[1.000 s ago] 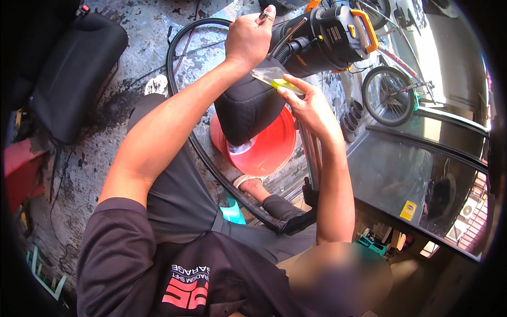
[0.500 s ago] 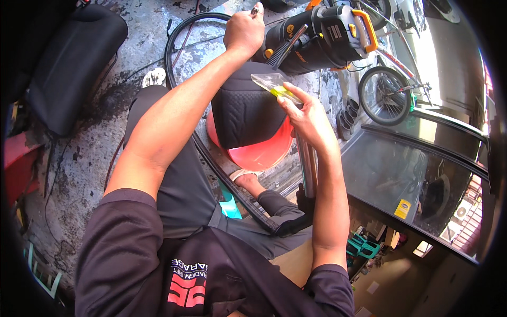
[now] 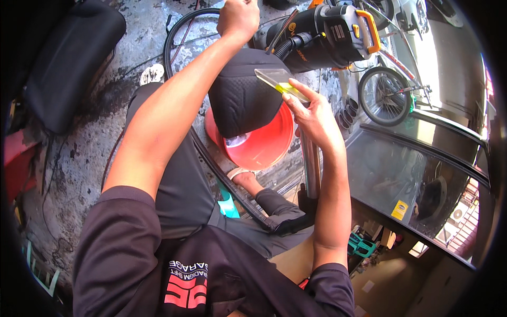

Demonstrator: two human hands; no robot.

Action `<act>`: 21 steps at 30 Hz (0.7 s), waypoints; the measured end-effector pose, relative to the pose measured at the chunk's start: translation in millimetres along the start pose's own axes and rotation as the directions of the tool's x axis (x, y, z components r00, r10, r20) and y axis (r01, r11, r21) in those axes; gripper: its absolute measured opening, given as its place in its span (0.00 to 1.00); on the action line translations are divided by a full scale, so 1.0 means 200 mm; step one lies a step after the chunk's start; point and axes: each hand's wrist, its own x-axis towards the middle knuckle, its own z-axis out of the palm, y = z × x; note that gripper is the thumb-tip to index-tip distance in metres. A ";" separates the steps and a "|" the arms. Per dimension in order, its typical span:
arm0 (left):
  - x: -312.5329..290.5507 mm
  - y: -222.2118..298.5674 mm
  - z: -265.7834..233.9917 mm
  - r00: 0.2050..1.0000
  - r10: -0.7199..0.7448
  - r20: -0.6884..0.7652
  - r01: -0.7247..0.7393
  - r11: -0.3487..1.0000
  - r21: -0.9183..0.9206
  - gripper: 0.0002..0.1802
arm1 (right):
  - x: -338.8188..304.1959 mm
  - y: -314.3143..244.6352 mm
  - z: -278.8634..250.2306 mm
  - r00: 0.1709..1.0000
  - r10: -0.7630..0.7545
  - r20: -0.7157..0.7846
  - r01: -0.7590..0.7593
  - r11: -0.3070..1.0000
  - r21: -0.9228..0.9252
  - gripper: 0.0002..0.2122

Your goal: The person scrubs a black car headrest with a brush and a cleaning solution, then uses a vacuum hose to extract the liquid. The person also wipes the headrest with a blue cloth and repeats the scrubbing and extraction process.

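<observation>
A black padded headrest with stitched panels hangs tilted over a red bucket. One of its metal posts sticks up beside my left hand. That hand is closed near the top edge of the head view, apparently round the other post, which is mostly hidden. My right hand grips a clear flat vacuum nozzle with a yellow-green part between thumb and fingers. The nozzle's wide end is against or just in front of the headrest's right side. Below that hand, a shiny tube runs down toward a black ribbed hose.
A black wet-dry vacuum with an orange handle stands beyond the headrest. Its ribbed hose loops around the bucket and across my leg. A black seat part is at left; a bicycle and a glass panel are at right.
My left hand and the headrest have moved up and slightly left, and the headrest has turned. More of the bucket's inside shows. My right hand keeps its grip on the nozzle, barely shifted.
</observation>
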 end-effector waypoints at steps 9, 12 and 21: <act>-0.14 0.41 -0.14 0.957 0.289 0.035 -0.274 0.933 -0.233 0.18 | -0.14 -0.02 -0.08 0.986 -0.063 -0.151 0.072 0.996 0.056 0.25; -0.20 0.47 -0.15 0.934 0.356 -0.033 -0.343 0.868 -0.359 0.18 | -0.15 0.02 -0.08 0.989 -0.057 -0.134 0.070 0.993 0.091 0.25; -0.31 0.43 -0.17 0.854 0.390 0.343 -0.303 0.911 -0.281 0.30 | -0.24 0.18 -0.06 0.981 -0.051 -0.188 0.084 0.982 0.168 0.24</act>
